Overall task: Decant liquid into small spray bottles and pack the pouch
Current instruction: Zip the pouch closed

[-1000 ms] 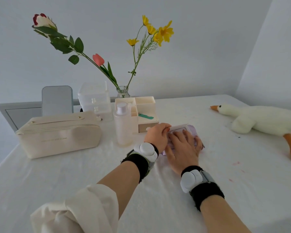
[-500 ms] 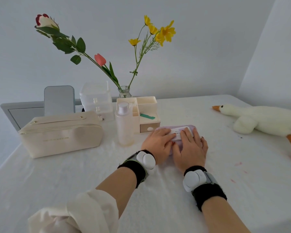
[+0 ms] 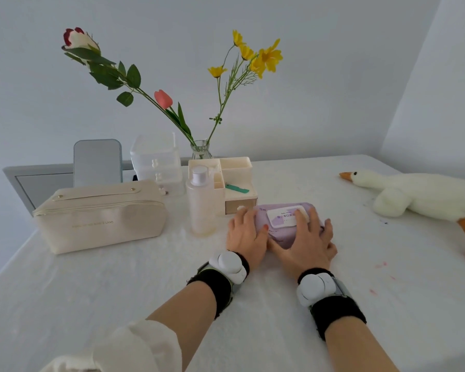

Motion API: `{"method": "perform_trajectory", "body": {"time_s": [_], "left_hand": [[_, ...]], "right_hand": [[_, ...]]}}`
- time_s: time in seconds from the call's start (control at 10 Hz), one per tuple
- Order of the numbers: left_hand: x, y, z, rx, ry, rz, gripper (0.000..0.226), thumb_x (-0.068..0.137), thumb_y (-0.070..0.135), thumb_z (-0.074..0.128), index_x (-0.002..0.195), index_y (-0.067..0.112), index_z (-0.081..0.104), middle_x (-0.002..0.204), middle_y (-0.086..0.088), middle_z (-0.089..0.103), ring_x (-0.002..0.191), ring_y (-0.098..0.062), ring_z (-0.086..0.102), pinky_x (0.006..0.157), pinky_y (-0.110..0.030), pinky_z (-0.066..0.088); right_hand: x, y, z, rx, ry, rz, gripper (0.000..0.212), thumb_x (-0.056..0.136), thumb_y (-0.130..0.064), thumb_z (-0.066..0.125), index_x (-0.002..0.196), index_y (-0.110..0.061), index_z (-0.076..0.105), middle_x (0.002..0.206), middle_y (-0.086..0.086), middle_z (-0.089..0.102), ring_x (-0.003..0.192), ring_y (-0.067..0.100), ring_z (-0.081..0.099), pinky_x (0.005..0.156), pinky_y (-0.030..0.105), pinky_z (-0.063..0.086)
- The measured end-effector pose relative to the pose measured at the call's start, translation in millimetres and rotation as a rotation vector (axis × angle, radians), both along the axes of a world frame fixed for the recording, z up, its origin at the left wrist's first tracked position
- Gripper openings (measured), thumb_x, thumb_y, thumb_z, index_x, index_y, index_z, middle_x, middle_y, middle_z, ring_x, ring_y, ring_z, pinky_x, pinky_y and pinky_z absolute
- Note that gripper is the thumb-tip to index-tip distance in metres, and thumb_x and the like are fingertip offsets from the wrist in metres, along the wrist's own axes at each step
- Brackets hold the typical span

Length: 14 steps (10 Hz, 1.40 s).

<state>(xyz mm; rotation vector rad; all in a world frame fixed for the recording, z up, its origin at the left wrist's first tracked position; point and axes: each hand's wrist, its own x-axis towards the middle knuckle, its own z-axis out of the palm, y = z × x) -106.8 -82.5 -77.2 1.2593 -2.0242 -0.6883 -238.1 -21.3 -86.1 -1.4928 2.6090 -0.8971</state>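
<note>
Nearest the camera, both hands lie flat and spread on a lilac wipes pack (image 3: 287, 226) on the white table (image 3: 118, 285): the left hand (image 3: 246, 237) rests open on its left end, the right hand (image 3: 306, 242) open over its right half, fingers on the white flap lid; neither is closed around it. Just left of the pack stands the tall frosted bottle (image 3: 201, 204), capped, with a little yellowish liquid at its base as far as I can tell. A careless sweep of the left hand could tip this narrow bottle. Farther left lies the cream pouch (image 3: 100, 216), zipped shut, contents hidden. Behind the bottle, a cream organiser (image 3: 236, 181) holds a green item; a clear drawer box (image 3: 156, 162) and vase (image 3: 200, 150) sit farthest. No small spray bottles are in view.
</note>
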Motion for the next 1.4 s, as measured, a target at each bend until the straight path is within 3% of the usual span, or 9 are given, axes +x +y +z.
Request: {"method": "perform_trajectory", "body": {"time_s": [0.1, 0.2, 0.3, 0.6, 0.8, 1.1, 1.2, 1.3, 1.4], "left_hand": [[3, 1, -1, 0.146, 0.251, -0.006, 0.05, 0.103, 0.024, 0.051, 0.149, 0.012, 0.034, 0.151, -0.008, 0.035, 0.131, -0.03, 0.047, 0.114, -0.042, 0.037], [6, -1, 2, 0.219, 0.342, -0.009, 0.053, 0.099, 0.016, 0.057, 0.148, 0.015, 0.036, 0.149, -0.004, 0.042, 0.119, -0.027, 0.059, 0.106, -0.047, 0.046], [11, -5, -1, 0.283, 0.356, -0.022, 0.054, 0.089, 0.005, 0.064, 0.14, 0.011, 0.047, 0.131, -0.001, 0.058, 0.115, -0.021, 0.063, 0.098, -0.034, 0.05], [15, -8, -5, 0.354, 0.441, -0.075, 0.063, 0.082, -0.016, 0.057, 0.141, 0.005, 0.049, 0.135, -0.009, 0.058, 0.116, -0.014, 0.059, 0.108, -0.038, 0.048], [13, -15, -12, 0.376, 0.452, -0.07, 0.061, 0.08, -0.013, 0.058, 0.137, 0.008, 0.051, 0.125, -0.001, 0.059, 0.114, -0.01, 0.061, 0.1, -0.03, 0.052], [13, -19, -16, 0.42, 0.499, -0.076, 0.063, 0.079, -0.016, 0.056, 0.137, 0.007, 0.052, 0.121, -0.001, 0.06, 0.11, -0.009, 0.061, 0.088, -0.015, 0.049], [14, -22, -16, 0.436, 0.52, -0.074, 0.062, 0.079, -0.018, 0.056, 0.137, 0.007, 0.052, 0.121, -0.002, 0.06, 0.11, -0.01, 0.061, 0.084, -0.012, 0.05], [16, -21, -15, 0.434, 0.556, -0.074, 0.06, 0.08, -0.021, 0.054, 0.135, 0.003, 0.052, 0.123, -0.008, 0.061, 0.111, -0.014, 0.061, 0.088, -0.023, 0.051], [19, -20, -9, 0.451, 0.564, -0.05, 0.051, 0.084, -0.02, 0.052, 0.131, -0.001, 0.055, 0.124, -0.017, 0.064, 0.113, -0.023, 0.063, 0.096, -0.033, 0.053]], "right_hand": [[0, -2, -4, 0.053, 0.052, 0.001, 0.118, 0.055, -0.097, 0.044, 0.152, -0.039, 0.014, 0.165, -0.008, 0.001, 0.15, 0.04, 0.0, 0.109, 0.063, 0.028], [-7, -5, -7, 0.059, 0.076, -0.027, 0.098, 0.068, -0.085, 0.056, 0.148, -0.042, 0.019, 0.16, -0.009, 0.007, 0.143, 0.037, 0.012, 0.101, 0.059, 0.035], [-13, -11, -2, 0.041, 0.062, -0.056, 0.075, 0.083, -0.057, 0.063, 0.149, -0.043, 0.03, 0.153, -0.01, 0.017, 0.135, 0.033, 0.02, 0.096, 0.052, 0.039], [-43, -47, 22, 0.089, -0.044, -0.108, 0.069, 0.093, -0.019, 0.063, 0.155, -0.029, 0.034, 0.165, 0.007, 0.012, 0.152, 0.041, -0.001, 0.118, 0.054, 0.025], [-40, -84, 30, 0.105, -0.065, -0.031, 0.071, 0.094, -0.009, 0.058, 0.158, -0.024, 0.03, 0.167, 0.012, 0.006, 0.152, 0.045, -0.01, 0.119, 0.054, 0.016], [-32, -103, 29, 0.062, -0.074, 0.033, 0.07, 0.094, -0.001, 0.055, 0.157, -0.023, 0.032, 0.168, 0.012, -0.003, 0.151, 0.046, -0.015, 0.12, 0.055, 0.014], [-31, -99, 23, 0.051, -0.063, 0.018, 0.075, 0.096, -0.005, 0.057, 0.16, -0.023, 0.023, 0.168, 0.014, -0.011, 0.151, 0.047, -0.015, 0.122, 0.053, 0.01], [-10, -93, 19, -0.027, -0.107, -0.087, 0.081, 0.094, -0.003, 0.057, 0.161, -0.016, 0.012, 0.169, 0.013, -0.01, 0.154, 0.038, -0.013, 0.121, 0.056, 0.014], [6, -88, 19, -0.08, -0.141, -0.042, 0.069, 0.096, -0.005, 0.056, 0.156, -0.007, 0.023, 0.169, 0.015, 0.0, 0.155, 0.036, -0.007, 0.122, 0.049, 0.014]]}}
